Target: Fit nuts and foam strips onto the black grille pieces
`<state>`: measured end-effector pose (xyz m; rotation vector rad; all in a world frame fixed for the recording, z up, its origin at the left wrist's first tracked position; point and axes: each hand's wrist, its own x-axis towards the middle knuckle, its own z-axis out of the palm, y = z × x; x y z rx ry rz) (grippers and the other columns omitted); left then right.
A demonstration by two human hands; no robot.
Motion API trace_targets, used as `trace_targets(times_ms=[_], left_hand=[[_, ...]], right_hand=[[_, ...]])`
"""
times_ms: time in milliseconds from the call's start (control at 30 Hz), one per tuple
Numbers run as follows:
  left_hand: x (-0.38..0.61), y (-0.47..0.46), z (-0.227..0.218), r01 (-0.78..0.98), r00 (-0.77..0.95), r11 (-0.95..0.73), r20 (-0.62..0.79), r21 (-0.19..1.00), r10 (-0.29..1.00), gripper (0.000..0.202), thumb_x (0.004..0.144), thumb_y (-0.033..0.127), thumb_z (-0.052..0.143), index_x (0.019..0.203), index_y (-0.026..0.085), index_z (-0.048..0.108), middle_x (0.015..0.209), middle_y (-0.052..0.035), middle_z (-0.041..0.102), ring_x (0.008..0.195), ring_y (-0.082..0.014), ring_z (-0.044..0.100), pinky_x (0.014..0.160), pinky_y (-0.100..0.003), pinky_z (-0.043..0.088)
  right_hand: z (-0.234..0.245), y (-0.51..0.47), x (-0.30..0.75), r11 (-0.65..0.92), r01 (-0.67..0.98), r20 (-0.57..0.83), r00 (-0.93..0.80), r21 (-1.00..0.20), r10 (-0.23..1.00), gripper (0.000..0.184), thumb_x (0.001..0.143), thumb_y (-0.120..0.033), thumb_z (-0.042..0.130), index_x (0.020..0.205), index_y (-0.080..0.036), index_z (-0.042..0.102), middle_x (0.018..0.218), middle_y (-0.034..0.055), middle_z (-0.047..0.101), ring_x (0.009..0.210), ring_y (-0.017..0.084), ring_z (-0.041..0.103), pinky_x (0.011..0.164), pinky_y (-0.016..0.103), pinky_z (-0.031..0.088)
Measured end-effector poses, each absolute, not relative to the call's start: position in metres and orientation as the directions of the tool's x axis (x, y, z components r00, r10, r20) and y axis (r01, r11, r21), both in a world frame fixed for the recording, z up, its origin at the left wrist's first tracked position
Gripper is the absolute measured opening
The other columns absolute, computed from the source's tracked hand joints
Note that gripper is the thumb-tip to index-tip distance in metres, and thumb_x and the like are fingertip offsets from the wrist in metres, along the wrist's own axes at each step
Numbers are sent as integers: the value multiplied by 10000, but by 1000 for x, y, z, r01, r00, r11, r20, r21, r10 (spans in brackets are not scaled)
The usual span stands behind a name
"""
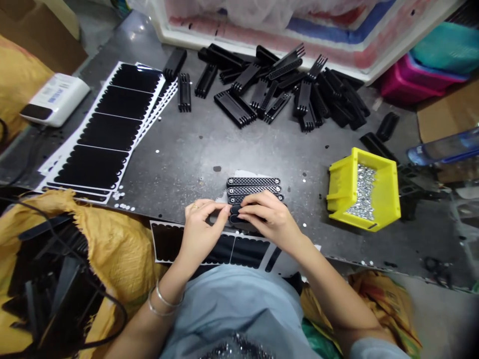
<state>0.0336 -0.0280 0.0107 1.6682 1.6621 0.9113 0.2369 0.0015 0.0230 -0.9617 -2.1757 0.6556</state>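
Observation:
My left hand [202, 224] and my right hand [267, 217] meet at the table's front edge, fingers pinched together over a narrow black plastic strip [236, 215]. Fingertips of both hands press on it. Just beyond them lie three similar black perforated strips [253, 185] side by side on the dark grey table [187, 149]. A sheet of black adhesive pads [224, 249] lies under my wrists at the table's edge.
A heap of black comb-like parts [284, 89] fills the far side. A stack of black pad sheets [108, 127] lies at left, a white device [56, 98] beyond it. A yellow bin of screws [362, 189] stands at right. A yellow sack [75, 259] holds more black parts.

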Motion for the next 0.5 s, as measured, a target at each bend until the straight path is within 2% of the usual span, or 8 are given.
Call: trace_targets(times_ms=[200, 267, 367, 500], left_hand=[[33, -21, 14, 563, -9, 40, -42, 826, 999, 136, 898, 325, 711, 785, 252, 734, 872, 6, 755, 939, -226, 661, 1033, -465, 355], [33, -20, 15, 564, 2, 43, -54, 825, 999, 147, 894, 322, 706, 769, 247, 723, 861, 7, 751, 935, -228, 659, 1033, -464, 352], [31, -19, 15, 562, 5, 47, -60, 826, 998, 166, 892, 335, 695, 754, 244, 711, 860, 6, 752, 931, -228, 661, 1043, -460, 352], [29, -16, 12, 576, 14, 27, -42, 817, 999, 165, 885, 356, 695, 762, 248, 718, 868, 2, 762, 925, -228, 669, 1017, -444, 388]], right_hand=[[35, -1, 256, 584, 525, 292, -536, -619, 792, 150, 996, -278, 659, 1070, -208, 769, 1117, 102, 722, 990, 225, 651, 863, 407, 556], [40, -3, 274, 485, 557, 234, -463, -674, 855, 180, 981, -291, 686, 1125, -213, 760, 1085, 89, 709, 962, 209, 665, 830, 377, 566], [39, -6, 297, 331, 527, 174, -326, -783, 929, 130, 962, -258, 709, 1072, -231, 772, 959, 42, 702, 791, 156, 651, 684, 306, 546], [27, -6, 306, 351, 465, 238, -285, -813, 928, 116, 958, -206, 694, 1025, -240, 782, 913, 25, 697, 746, 140, 630, 647, 294, 521]])
